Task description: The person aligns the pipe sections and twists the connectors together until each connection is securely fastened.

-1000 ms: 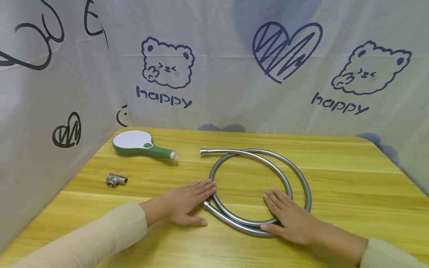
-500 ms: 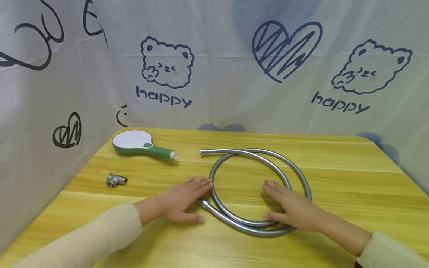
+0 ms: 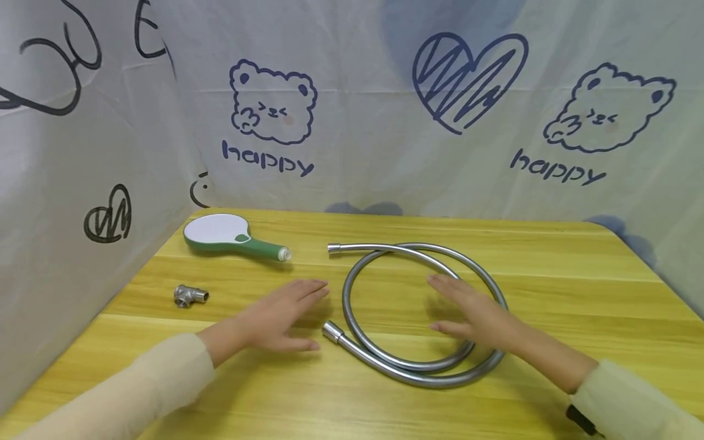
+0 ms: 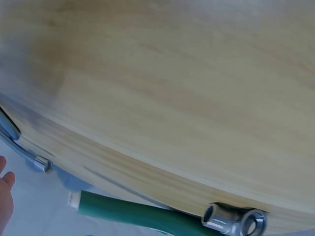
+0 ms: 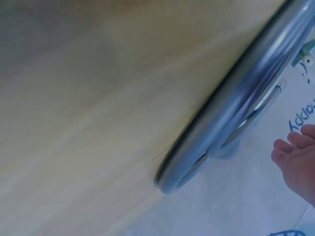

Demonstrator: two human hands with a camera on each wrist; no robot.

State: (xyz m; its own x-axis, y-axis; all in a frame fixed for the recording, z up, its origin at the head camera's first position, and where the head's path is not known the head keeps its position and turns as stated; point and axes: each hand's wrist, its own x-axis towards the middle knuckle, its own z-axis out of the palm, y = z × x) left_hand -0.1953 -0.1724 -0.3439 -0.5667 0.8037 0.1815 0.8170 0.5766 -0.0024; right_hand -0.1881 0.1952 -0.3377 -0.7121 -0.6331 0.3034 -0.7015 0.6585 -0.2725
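Silver hose point(image 3: 434, 382) coiled right of left hand point(image 3: 277, 319) and beneath right hand point(image 3: 477, 313), both spread, thumbs apart. Left of left hand, tee point(image 3: 189, 296); farther ahead, shower head point(image 3: 217, 230); beyond both, "happy" twice on cloth point(image 3: 363, 153).

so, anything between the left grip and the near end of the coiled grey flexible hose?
Nothing visible: only yellow wood-grain tabletop shows between the left grip and the hose's near end. The small silver metal tee fitting and the green-and-white paddle-shaped shower head lie off to the left, outside that gap.
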